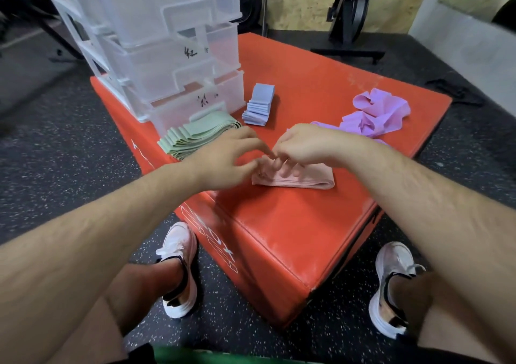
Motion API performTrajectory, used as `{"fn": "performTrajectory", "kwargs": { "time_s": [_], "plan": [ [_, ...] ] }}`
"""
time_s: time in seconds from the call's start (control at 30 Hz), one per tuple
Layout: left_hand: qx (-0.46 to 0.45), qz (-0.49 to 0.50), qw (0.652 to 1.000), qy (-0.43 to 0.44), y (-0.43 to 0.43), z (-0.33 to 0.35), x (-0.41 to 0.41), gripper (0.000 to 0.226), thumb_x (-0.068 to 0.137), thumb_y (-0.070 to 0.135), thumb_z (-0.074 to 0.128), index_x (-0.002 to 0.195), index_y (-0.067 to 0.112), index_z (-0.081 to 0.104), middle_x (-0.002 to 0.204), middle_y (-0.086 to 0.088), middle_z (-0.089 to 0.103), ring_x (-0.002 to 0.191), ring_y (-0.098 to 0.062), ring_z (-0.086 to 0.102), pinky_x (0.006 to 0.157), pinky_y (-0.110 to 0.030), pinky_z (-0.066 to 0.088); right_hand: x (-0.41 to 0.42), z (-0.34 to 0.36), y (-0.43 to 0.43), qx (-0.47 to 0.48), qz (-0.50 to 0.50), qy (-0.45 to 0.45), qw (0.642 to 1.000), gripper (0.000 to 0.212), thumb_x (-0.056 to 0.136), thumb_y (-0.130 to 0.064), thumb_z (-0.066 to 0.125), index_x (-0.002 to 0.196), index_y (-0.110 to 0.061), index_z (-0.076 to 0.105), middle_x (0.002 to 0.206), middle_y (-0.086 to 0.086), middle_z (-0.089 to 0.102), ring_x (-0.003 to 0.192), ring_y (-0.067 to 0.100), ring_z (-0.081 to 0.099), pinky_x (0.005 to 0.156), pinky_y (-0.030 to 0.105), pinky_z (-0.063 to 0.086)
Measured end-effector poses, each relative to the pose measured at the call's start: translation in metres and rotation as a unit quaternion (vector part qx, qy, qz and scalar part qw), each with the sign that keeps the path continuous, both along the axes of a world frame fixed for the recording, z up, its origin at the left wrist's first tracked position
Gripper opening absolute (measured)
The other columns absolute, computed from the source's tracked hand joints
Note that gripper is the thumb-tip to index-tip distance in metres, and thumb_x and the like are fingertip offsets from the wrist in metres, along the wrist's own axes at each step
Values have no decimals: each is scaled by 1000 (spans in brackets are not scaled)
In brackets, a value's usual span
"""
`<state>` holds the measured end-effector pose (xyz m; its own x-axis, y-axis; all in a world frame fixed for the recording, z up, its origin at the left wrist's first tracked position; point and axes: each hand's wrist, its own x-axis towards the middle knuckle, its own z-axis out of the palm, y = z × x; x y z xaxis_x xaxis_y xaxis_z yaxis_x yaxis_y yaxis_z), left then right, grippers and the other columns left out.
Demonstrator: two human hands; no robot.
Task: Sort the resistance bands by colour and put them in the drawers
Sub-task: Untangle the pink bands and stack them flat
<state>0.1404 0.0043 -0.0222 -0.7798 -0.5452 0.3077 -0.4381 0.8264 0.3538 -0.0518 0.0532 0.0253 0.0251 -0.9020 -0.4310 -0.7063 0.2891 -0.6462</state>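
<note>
A flat stack of pink bands [307, 180] lies on the red box [293, 232] in front of me. My left hand [229, 158] hovers at its left end with fingers spread and fingertips on the bands. My right hand [304, 146] curls its fingers down onto the stack's top. Green bands [199, 136] lie stacked to the left, before the clear plastic drawer unit [167, 56]. A neat pile of blue bands [258, 105] sits behind. Loose purple bands [377, 115] lie crumpled at the right, partly hidden by my right wrist.
The drawer unit has three stacked translucent drawers with handwritten labels, all closed. My two feet in pale trainers [178, 268] stand on speckled black floor on either side of the box corner. Black gym equipment [349, 14] stands behind the box.
</note>
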Motion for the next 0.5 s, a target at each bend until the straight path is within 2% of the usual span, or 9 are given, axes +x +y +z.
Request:
{"fn": "performTrajectory", "kwargs": {
  "time_s": [0.1, 0.17, 0.23, 0.27, 0.37, 0.43, 0.5],
  "plan": [
    [5, -13, 997, -77, 0, -1, -5, 42, 89, 50, 46, 105, 22, 73, 100, 2, 63, 94, -16, 60, 90, -35, 49, -22, 9, 5, -37, -13, 22, 999, 23, 92, -14, 55, 101, 0, 71, 94, 12, 77, 84, 26, 75, 69, 36, 58],
    [24, 1, 996, -88, 2, -3, -9, 54, 85, 62, 41, 99, 22, 74, 98, 5, 61, 90, -13, 59, 87, -33, 49, -40, 12, 9, -75, -25, 132, 988, 22, 87, -16, 55, 93, -3, 71, 87, 12, 74, 74, 26, 67, 69, 35, 56],
    [26, 7, 997, -75, 2, -4, -10, 51, 85, 62, 43, 96, 22, 73, 95, 5, 60, 85, -10, 56, 83, -30, 48, -53, 12, 15, -65, -29, 246, 967, 22, 87, -20, 54, 95, -7, 69, 91, 10, 71, 78, 26, 64, 67, 30, 51],
    [23, 8, 997, -71, 2, -4, -9, 45, 86, 59, 49, 95, 22, 73, 94, 5, 59, 84, -9, 55, 81, -29, 48, -59, 9, 18, -35, -39, 253, 966, 22, 86, -25, 56, 96, -8, 67, 93, 9, 72, 80, 26, 68, 69, 29, 53],
    [13, 2, 998, -67, 1, -5, -9, 19, 90, 39, 67, 93, 21, 73, 93, 5, 58, 82, -9, 56, 80, -29, 48, -69, -5, 27, 67, -84, 131, 986, 26, 76, -35, 70, 90, -13, 66, 89, 3, 70, 77, 16, 73, 65, 29, 59],
    [9, 2, 998, -68, 2, -6, -9, 11, 88, 33, 71, 92, 22, 73, 93, 6, 56, 81, -9, 56, 81, -29, 49, -72, -16, 27, 39, -111, 87, 989, 28, 70, -36, 75, 86, -14, 65, 84, 0, 67, 75, 12, 71, 61, 27, 57],
    [20, 16, 997, -69, 3, -6, -11, 10, 85, 32, 74, 90, 23, 73, 94, 6, 55, 83, -10, 56, 84, -31, 49, -71, -19, 30, 12, -127, 66, 990, 29, 65, -34, 77, 81, -15, 63, 76, -1, 64, 69, 13, 66, 65, 29, 58]
  ]
}}
